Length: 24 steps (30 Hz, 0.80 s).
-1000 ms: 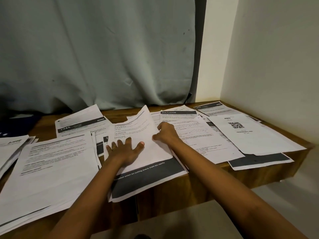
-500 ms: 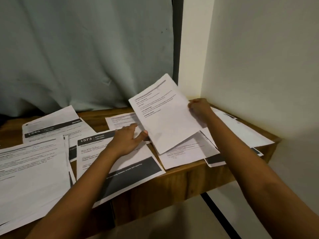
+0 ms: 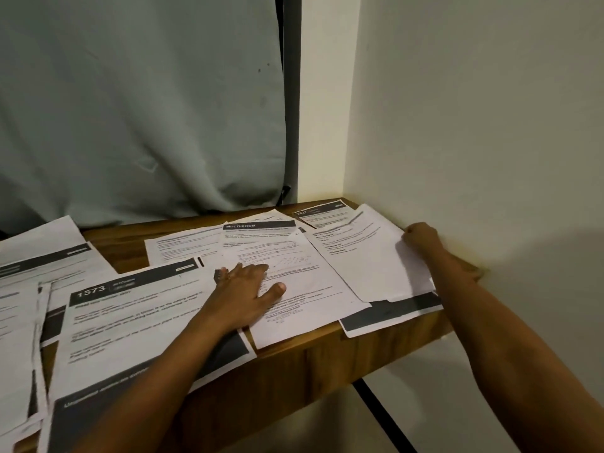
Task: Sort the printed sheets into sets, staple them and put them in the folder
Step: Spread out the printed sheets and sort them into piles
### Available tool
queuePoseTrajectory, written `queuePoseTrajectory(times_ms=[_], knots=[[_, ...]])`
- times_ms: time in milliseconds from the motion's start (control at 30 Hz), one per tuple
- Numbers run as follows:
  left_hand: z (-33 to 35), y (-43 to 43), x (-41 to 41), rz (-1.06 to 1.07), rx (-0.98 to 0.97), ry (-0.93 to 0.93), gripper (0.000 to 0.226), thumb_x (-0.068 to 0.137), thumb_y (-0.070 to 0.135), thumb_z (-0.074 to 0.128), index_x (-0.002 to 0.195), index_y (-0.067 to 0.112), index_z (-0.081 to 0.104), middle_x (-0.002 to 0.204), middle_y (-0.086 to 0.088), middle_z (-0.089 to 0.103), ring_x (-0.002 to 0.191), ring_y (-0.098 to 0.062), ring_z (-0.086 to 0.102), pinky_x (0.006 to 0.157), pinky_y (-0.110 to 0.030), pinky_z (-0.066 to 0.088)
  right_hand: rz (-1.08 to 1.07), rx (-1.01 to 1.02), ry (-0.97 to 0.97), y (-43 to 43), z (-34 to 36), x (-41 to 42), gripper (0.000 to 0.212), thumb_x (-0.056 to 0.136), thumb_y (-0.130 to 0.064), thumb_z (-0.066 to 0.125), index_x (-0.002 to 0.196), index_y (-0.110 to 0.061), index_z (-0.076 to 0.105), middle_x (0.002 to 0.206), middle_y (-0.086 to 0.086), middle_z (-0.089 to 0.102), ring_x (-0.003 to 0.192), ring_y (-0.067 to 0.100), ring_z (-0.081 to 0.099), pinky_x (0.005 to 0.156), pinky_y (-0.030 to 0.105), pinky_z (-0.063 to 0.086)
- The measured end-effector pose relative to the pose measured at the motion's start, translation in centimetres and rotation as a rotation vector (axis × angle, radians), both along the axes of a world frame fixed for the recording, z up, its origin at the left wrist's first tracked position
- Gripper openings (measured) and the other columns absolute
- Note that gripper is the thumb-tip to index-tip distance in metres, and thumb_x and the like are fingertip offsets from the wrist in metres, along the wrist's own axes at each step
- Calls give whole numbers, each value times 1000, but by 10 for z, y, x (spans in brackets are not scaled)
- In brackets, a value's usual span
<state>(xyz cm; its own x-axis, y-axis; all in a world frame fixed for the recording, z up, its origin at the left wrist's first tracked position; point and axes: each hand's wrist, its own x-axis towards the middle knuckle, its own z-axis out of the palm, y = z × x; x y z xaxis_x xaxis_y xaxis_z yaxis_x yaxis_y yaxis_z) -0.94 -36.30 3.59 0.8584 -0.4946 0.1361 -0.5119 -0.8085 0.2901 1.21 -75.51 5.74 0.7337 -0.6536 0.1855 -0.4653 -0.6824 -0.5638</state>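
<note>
So your left hand point(image 3: 248, 289) lies flat, pinning the MULTI-ROOM sheet point(image 3: 294, 256) to the surface point(image 3: 125, 246), while, well apart, your right hand point(image 3: 421, 237) seemingly pinches a plain sheet point(image 3: 359, 256) beside the wall point(image 3: 457, 125) to separate sets

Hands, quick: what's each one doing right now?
Left hand: open, flat on the MULTI-ROOM sheet.
Right hand: closed, gripping the white sheet by its edge.

Both forearms are bare all the way to the edge of the view. The left hand point(image 3: 243, 289) wears a thin gold-coloured ring point(image 3: 229, 277) on one of its middle fingers, and its thumbnail is short and rounded. The right hand point(image 3: 421, 235) is bare too.
</note>
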Motion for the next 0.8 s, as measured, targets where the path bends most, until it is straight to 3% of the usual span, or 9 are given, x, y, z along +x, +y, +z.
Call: queuePoseTrajectory(times_ms=[133,233,333,433,800], knots=[[-10,-5,5,-22,34,-9,69,94,63,28,150,24,25,158,-1,22,148,-25,8,119,-50,1,-22,-314,77,7,-11,9,33,96,-18,46,126,-9,57,123,17,59,114,36,53,96,39,42],[-17,-6,9,-33,77,-17,69,93,64,25,149,24,28,157,-1,24,148,-26,9,118,-50,-1,374,-276,-66,36,-17,9,42,101,-27,43,141,-14,46,145,17,44,133,34,39,109,43,31],[-22,-7,9,-23,90,-6,69,92,65,23,149,25,27,158,-1,22,148,-26,8,117,-48,-2,683,-302,149,69,-26,5,53,101,-47,30,150,-28,26,159,5,16,147,26,9,118,50,6],[-24,-5,9,-18,101,1,69,93,64,24,149,25,27,158,-1,22,148,-26,9,118,-48,-1,711,-281,290,81,-31,3,54,100,-53,25,150,-32,25,160,2,10,148,25,2,116,52,-5],[-16,11,9,-23,75,5,76,89,70,20,150,24,27,158,-2,22,148,-28,7,119,-47,2,624,-262,401,64,-38,1,55,101,-51,20,152,-31,14,161,1,4,148,24,2,117,52,-6]])
